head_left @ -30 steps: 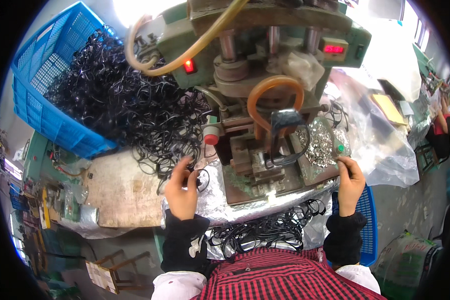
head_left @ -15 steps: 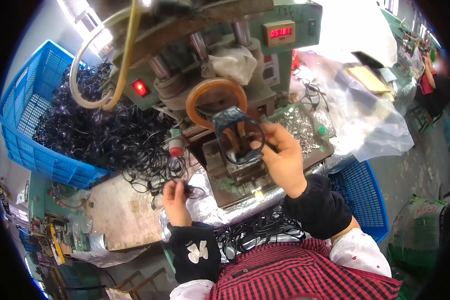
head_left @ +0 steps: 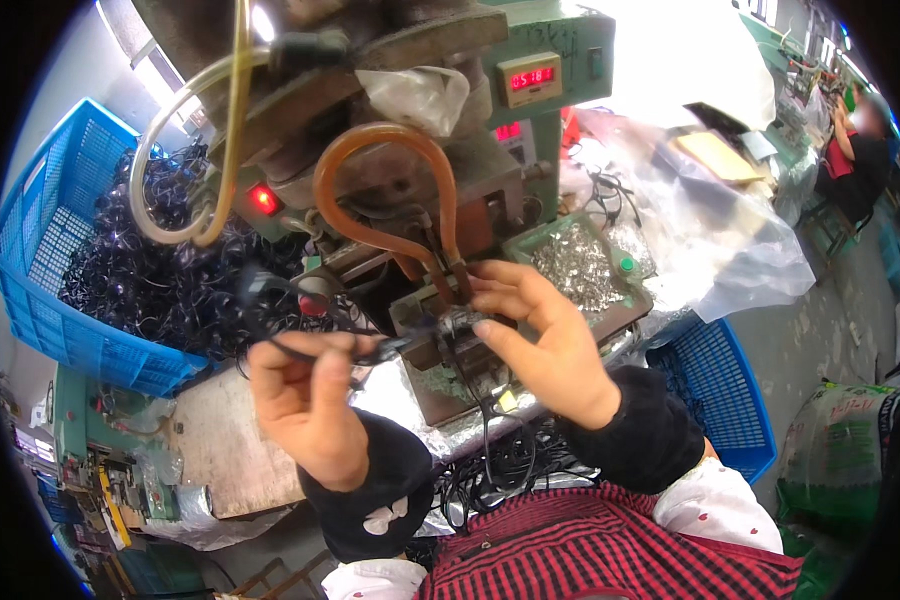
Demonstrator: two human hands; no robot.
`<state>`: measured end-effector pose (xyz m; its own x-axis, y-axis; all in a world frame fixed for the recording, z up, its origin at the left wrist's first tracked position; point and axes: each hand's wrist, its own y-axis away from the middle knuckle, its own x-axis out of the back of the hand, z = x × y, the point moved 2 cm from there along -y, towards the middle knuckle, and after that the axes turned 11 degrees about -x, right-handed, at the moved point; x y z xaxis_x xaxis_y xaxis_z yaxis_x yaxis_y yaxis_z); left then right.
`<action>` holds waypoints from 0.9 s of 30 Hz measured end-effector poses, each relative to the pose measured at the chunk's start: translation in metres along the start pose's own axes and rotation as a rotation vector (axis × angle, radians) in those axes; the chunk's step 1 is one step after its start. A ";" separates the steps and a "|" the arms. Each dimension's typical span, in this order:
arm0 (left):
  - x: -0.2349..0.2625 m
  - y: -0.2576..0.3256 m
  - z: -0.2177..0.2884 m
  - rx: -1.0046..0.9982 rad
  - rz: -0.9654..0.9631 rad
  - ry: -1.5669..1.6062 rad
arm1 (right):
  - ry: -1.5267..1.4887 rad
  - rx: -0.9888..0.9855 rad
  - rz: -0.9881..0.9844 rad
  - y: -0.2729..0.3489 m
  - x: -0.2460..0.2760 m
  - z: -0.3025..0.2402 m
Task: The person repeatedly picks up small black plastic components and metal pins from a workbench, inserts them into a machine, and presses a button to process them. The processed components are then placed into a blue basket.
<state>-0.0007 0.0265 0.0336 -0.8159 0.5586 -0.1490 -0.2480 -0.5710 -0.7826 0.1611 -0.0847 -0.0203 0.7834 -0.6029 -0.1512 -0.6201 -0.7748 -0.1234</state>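
A blurred black strap (head_left: 388, 349) is above the table (head_left: 235, 450), toward its front edge, pinched by the left hand (head_left: 315, 412). The right hand (head_left: 560, 355) curls at a dark piece (head_left: 458, 322) in the press (head_left: 490, 187); whether it pinches, I cannot quite tell. A blue crate (head_left: 100, 330) stands far left.

Your left hand (head_left: 315, 415) held a blurred black strap piece (head_left: 395, 346) in front of the press (head_left: 425, 45). Your right hand (head_left: 555, 350) was below the orange tube (head_left: 447, 200); its grip was unclear. Small metal parts (head_left: 578, 266) lay beyond it, and a blue crate (head_left: 90, 340) of black loops (head_left: 135, 280) stood to your left.
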 end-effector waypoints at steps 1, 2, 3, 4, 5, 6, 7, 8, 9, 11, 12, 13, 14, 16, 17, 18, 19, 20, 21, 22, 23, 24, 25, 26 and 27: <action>-0.006 0.005 0.000 0.045 -0.007 0.009 | 0.101 0.001 -0.005 -0.003 0.012 0.001; -0.011 0.013 -0.001 0.113 -0.020 -0.036 | 0.399 0.112 0.168 -0.009 0.027 0.001; -0.019 0.018 -0.005 0.171 -0.036 -0.073 | 0.746 0.293 0.285 -0.020 0.052 0.012; -0.027 0.020 -0.007 0.191 -0.068 -0.038 | 1.097 0.310 0.480 -0.026 0.077 0.042; -0.032 0.021 -0.009 0.220 -0.096 -0.004 | 1.292 0.162 0.541 -0.026 0.095 0.062; -0.037 0.020 -0.012 0.236 -0.154 -0.014 | 1.309 0.126 0.562 -0.026 0.108 0.077; -0.041 0.020 -0.011 0.245 -0.182 -0.070 | 1.242 0.207 0.555 -0.028 0.113 0.082; -0.044 0.017 -0.008 0.246 -0.185 -0.094 | 1.195 0.272 0.535 -0.031 0.117 0.083; -0.047 0.016 -0.007 0.249 -0.190 -0.120 | 1.144 0.333 0.515 -0.035 0.118 0.081; -0.050 0.018 -0.011 0.235 -0.195 -0.139 | 1.030 0.324 0.560 -0.044 0.121 0.079; -0.051 0.016 -0.012 0.217 -0.194 -0.151 | 1.002 0.262 0.552 -0.045 0.125 0.079; -0.046 0.017 -0.015 0.196 -0.188 -0.171 | 1.039 0.235 0.523 -0.050 0.124 0.085; -0.046 0.016 -0.014 0.163 -0.236 -0.176 | 1.085 0.245 0.506 -0.047 0.122 0.088; -0.047 0.014 -0.013 0.135 -0.296 -0.180 | 1.225 0.248 0.474 -0.042 0.107 0.089; -0.050 0.013 -0.013 0.136 -0.314 -0.159 | 1.232 0.230 0.451 -0.042 0.104 0.089; -0.051 0.011 -0.008 0.141 -0.307 -0.186 | 1.257 0.219 0.469 -0.045 0.102 0.092; -0.052 0.009 -0.004 0.147 -0.300 -0.202 | 1.291 0.206 0.494 -0.049 0.099 0.093; -0.048 0.014 -0.004 0.149 -0.258 -0.187 | 1.288 0.210 0.474 -0.051 0.094 0.090; -0.041 0.028 -0.006 0.200 -0.275 -0.195 | 1.290 0.211 0.461 -0.052 0.091 0.084; -0.038 0.042 -0.007 0.189 -0.223 -0.130 | 1.293 0.285 0.487 -0.052 0.091 0.086; -0.033 0.054 -0.006 0.175 -0.172 -0.064 | 1.226 0.298 0.494 -0.051 0.091 0.083; -0.020 0.063 0.000 0.187 -0.231 -0.083 | 1.156 0.301 0.525 -0.049 0.097 0.083; -0.006 0.076 0.003 0.228 -0.078 -0.091 | 1.093 0.297 0.549 -0.045 0.102 0.084; 0.010 0.075 0.006 0.100 0.011 -0.237 | 1.069 0.322 0.563 -0.042 0.103 0.079; 0.034 0.078 0.000 0.130 0.094 -0.491 | 1.052 0.306 0.570 -0.037 0.108 0.074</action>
<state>-0.0480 0.0010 -0.0327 -0.9792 0.1707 0.1101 -0.1987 -0.6925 -0.6935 0.2659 -0.1068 -0.1047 -0.0365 -0.8094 0.5861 -0.7581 -0.3597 -0.5439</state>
